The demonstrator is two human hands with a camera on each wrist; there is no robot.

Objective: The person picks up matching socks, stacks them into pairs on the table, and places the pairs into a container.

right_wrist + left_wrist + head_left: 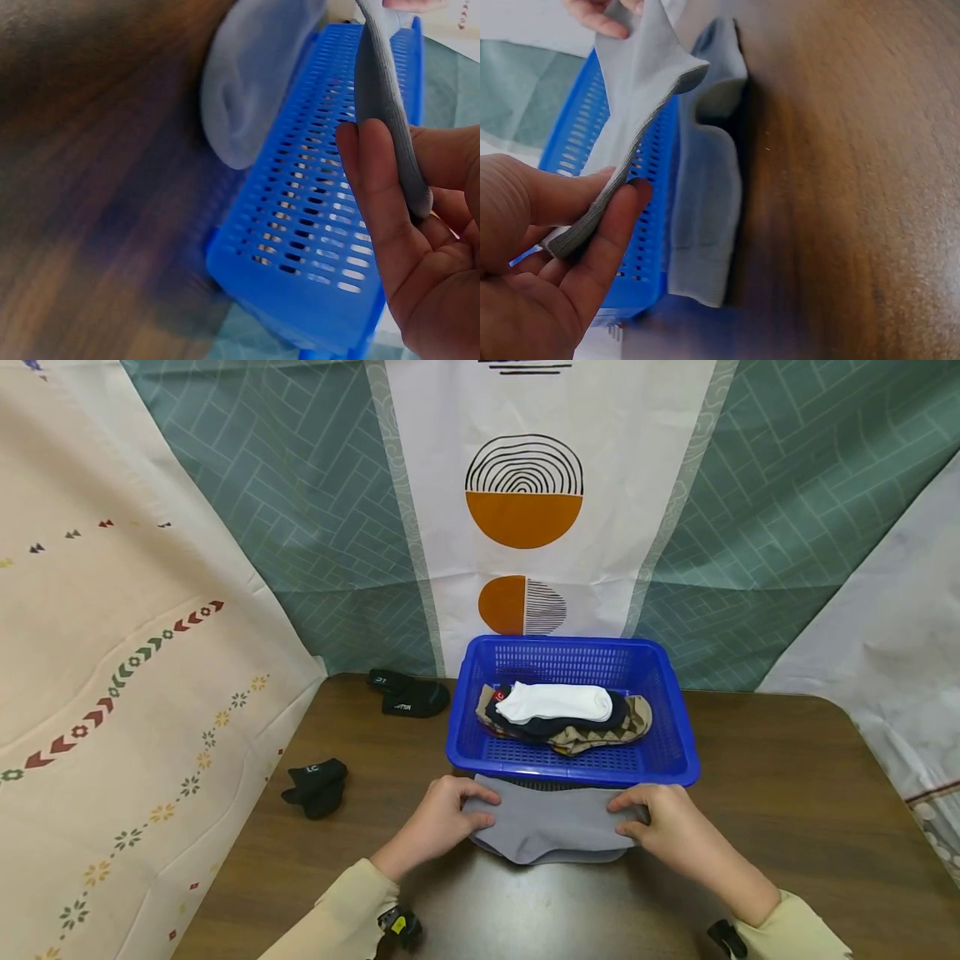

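My left hand (433, 822) pinches one end of a grey sock (555, 818) between thumb and fingers. At its other end my right hand (670, 822) pinches the same sock, so it spans between both hands, raised off the table. A second grey sock (705, 195) lies on the table underneath, against the near side of the blue basket (457, 727); from above it is mostly hidden. Folded white socks (558, 702) top a small pile inside the basket, over a dark navy pair (617, 714) and a brown patterned pair (639, 718).
On the brown wooden table (780, 802), two separate bundles of black socks lie left of the basket: one near the back (411, 695), one nearer the left edge (317, 787). Patterned cloth (345, 527) hangs behind the table and along its sides.
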